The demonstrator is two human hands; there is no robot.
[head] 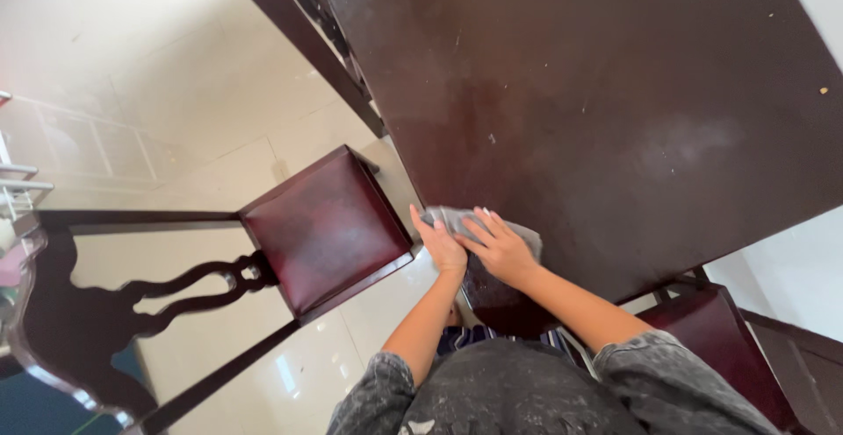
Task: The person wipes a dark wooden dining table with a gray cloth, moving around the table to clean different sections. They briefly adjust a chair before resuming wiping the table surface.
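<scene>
Pressing grey cloth (457, 221) onto dark table (597, 93)

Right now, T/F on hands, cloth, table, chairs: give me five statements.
1. Both hands, left hand and right hand, rest on the grey cloth. True.
2. The cloth lies on a chair seat. False: it lies at the corner of the dark wooden table.
3. The chair to the left has a dark red seat. True.
4. The tabletop is spotless. False: pale specks and smears show.
5. The floor is dark carpet. False: pale glossy tile.

Head view, steeply down, close
</scene>
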